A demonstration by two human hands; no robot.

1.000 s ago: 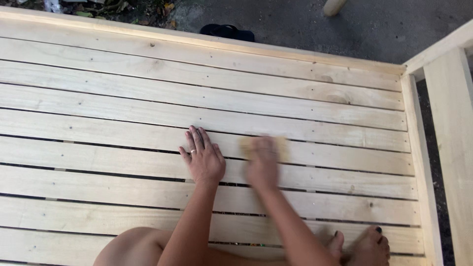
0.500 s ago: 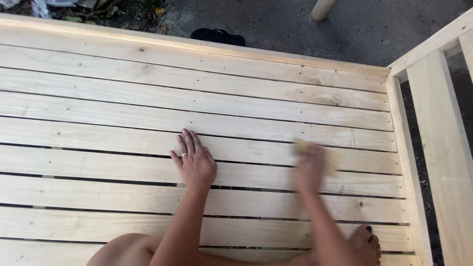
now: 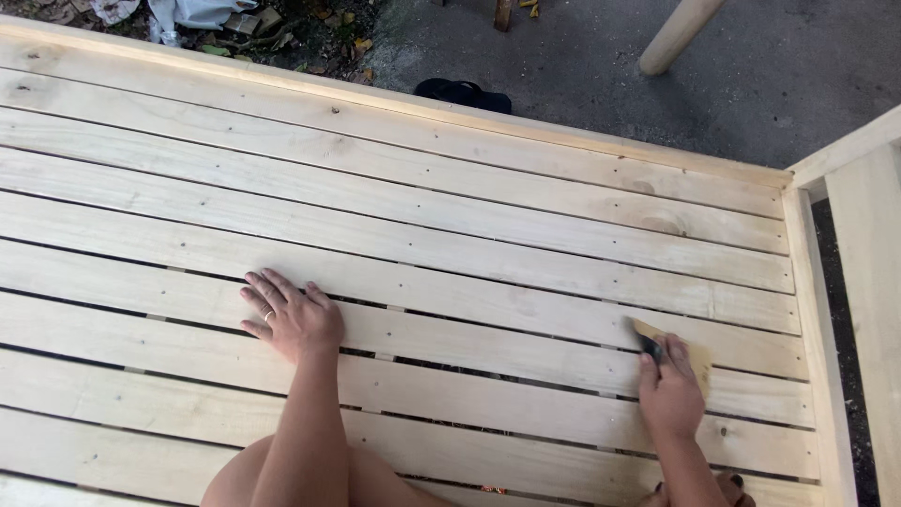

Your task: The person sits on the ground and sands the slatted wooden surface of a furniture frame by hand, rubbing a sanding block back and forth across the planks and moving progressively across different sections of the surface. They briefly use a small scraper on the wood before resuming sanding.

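Observation:
A pale wooden slatted platform (image 3: 450, 216) fills the view, its planks running left to right with narrow gaps. My left hand (image 3: 291, 314) lies flat on a plank at lower centre-left, fingers spread, a ring on one finger. My right hand (image 3: 671, 390) is at the lower right, pressing a tan piece of sandpaper (image 3: 690, 352) onto a plank near the platform's right end. The sandpaper sticks out beyond the fingers. My knee (image 3: 282, 479) and toes (image 3: 732, 488) show at the bottom edge.
A raised wooden side rail (image 3: 849, 310) borders the platform on the right. Beyond the far edge is grey concrete ground with a dark sandal (image 3: 465, 94), a round wooden post (image 3: 676, 38), and litter with leaves (image 3: 216, 19) at the top left.
My right hand has slid the sandpaper rightward along the plank, from beside my left hand to near the right rail. My left hand stays flat in place.

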